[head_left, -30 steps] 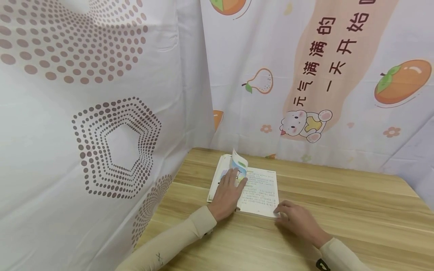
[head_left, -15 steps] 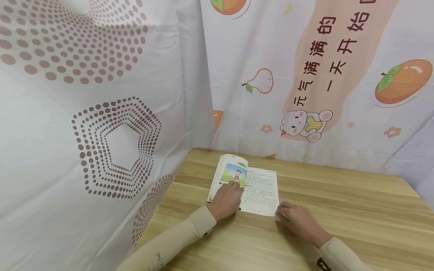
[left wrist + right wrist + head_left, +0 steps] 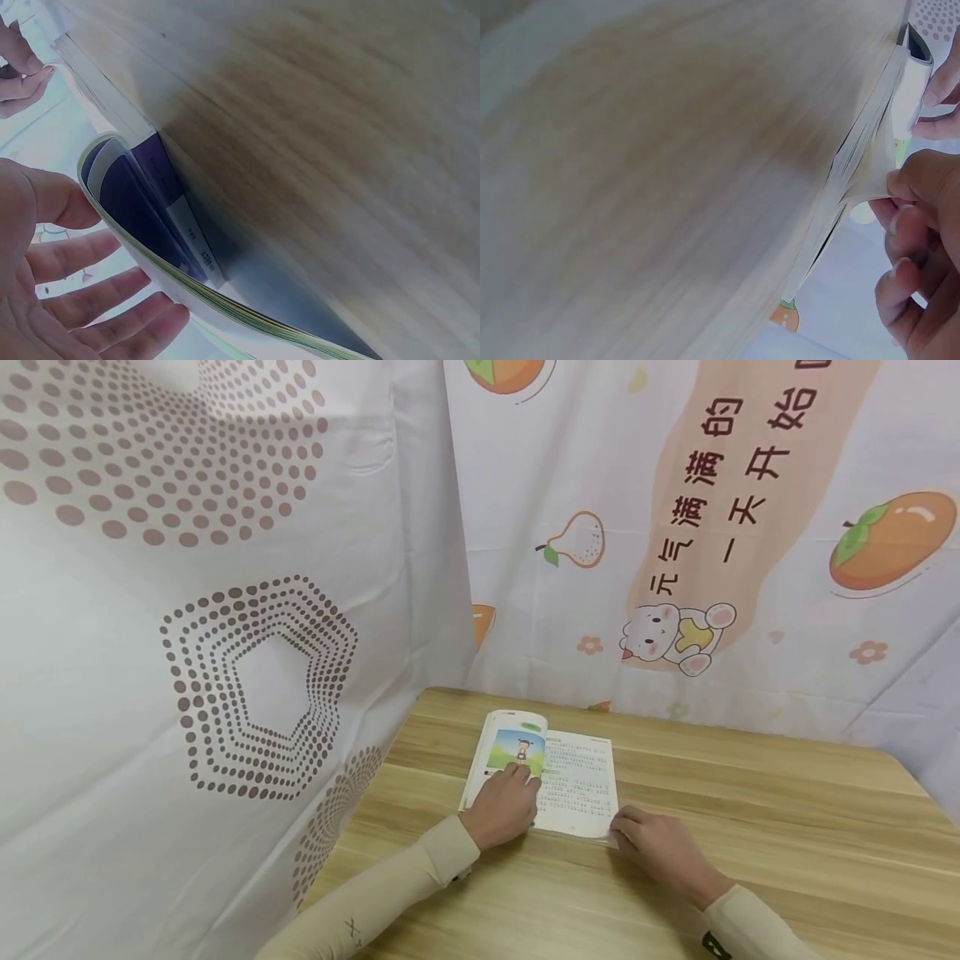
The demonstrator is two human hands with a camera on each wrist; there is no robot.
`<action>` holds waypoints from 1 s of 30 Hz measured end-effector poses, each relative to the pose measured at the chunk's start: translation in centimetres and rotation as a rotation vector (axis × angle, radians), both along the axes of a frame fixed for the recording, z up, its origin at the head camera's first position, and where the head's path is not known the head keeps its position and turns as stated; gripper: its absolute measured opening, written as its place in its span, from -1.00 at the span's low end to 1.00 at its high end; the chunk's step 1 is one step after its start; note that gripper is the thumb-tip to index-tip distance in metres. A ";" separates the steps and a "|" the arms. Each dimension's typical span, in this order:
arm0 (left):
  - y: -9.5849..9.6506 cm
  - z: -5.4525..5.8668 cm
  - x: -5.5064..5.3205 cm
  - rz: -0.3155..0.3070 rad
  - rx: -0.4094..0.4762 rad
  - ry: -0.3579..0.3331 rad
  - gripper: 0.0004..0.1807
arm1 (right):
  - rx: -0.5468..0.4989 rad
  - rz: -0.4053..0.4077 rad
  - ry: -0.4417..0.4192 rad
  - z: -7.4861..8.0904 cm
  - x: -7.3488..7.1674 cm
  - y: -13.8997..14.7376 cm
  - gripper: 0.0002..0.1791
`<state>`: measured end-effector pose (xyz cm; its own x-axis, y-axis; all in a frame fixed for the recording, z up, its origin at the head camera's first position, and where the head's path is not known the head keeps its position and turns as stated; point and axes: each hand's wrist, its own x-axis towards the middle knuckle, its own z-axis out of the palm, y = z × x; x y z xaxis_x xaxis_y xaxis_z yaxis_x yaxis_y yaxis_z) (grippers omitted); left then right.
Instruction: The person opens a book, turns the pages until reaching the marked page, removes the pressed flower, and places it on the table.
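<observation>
An open book (image 3: 573, 777) lies on the wooden table, with printed text on its right page and a coloured picture of a child on its left page. My left hand (image 3: 502, 806) rests on the lower part of the left page near the spine. In the left wrist view, the fingers (image 3: 112, 292) are spread and slightly bent against the curved left pages. At the lower right corner, my right hand (image 3: 660, 847) pinches a page (image 3: 874, 176) between thumb and forefinger. That corner is lifted off the pages below, as the right wrist view shows.
The wooden table (image 3: 780, 810) extends to the right of the book. A white dotted curtain (image 3: 390, 610) hangs along the left side. Behind the table hangs another curtain (image 3: 540, 635) printed with fruit and a bear.
The left page, earlier raised and curling, now lies flatter under my left hand, with its picture in view. My left fingers have drawn back slightly. The lower right page corner has lifted slightly in my right hand.
</observation>
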<state>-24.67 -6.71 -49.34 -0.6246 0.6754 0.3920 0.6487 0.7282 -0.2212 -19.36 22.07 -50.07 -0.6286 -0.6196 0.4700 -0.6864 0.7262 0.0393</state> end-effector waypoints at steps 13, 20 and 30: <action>0.5 -0.2 0.3 0.038 -0.013 0.007 -0.53 | -0.089 -0.007 -0.010 1.0 0.0 -0.2 -0.82; 1.0 -0.1 0.6 0.082 -0.055 0.008 -0.22 | -0.167 0.039 0.045 2.2 -0.3 -0.5 -0.76; 1.1 -0.4 0.4 0.087 -0.024 0.069 -0.51 | -0.341 0.123 0.194 2.8 -0.8 -0.9 -0.51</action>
<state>-24.30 -5.64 -49.73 -0.6532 0.6298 0.4204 0.5660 0.7749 -0.2814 -20.20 21.14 -47.24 -0.4392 -0.4727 0.7640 -0.7724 0.6330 -0.0524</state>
